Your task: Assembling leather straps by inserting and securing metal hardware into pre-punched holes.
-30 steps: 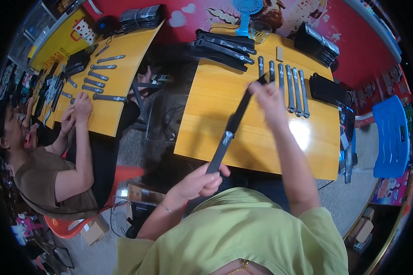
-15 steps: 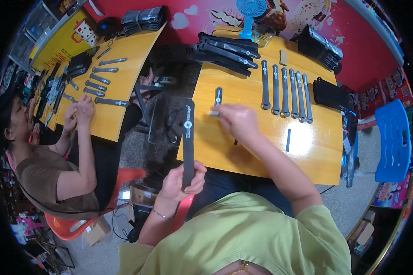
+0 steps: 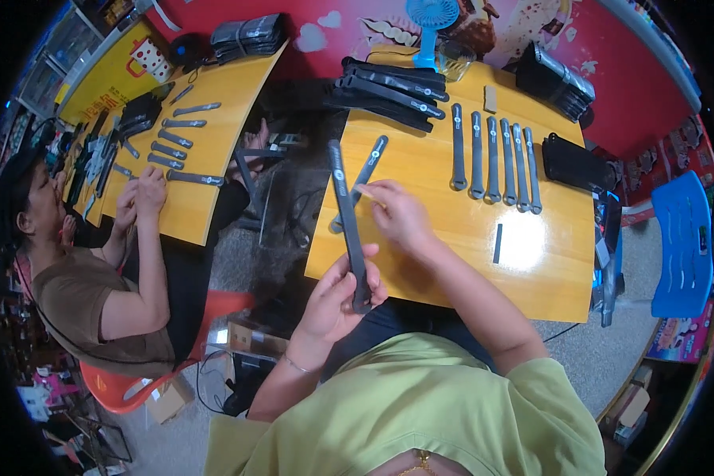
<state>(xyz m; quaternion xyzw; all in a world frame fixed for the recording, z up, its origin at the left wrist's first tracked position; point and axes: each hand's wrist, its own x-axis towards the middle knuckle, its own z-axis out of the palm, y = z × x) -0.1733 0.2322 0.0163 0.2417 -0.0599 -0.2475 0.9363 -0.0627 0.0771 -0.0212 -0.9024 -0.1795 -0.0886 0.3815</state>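
My left hand (image 3: 343, 295) is closed around the lower end of a black strap (image 3: 347, 208) with a pale printed mark. The strap points up and leans left over the table's near left edge. Behind it a second black strap (image 3: 371, 160) lies slanted on the table. My right hand (image 3: 407, 220) hovers just right of that strap, fingers pinched together. Something small and pale seems to be at the fingertips, too small to name. Farther right, several black straps (image 3: 477, 155) with looped ends lie in a row, and a short black strip (image 3: 497, 243) lies nearer me.
A heap of black straps (image 3: 389, 94) sits at the table's back left. Bundled black packs (image 3: 554, 83) and a black pouch (image 3: 577, 163) line the right side. A blue fan (image 3: 432, 32) stands behind. At the left table (image 3: 202, 210) a person handles similar straps.
My left hand has moved right and tilted its strap, which stood nearly upright. The strap on the table has turned from upright to slanted, and my right hand has shifted slightly left.
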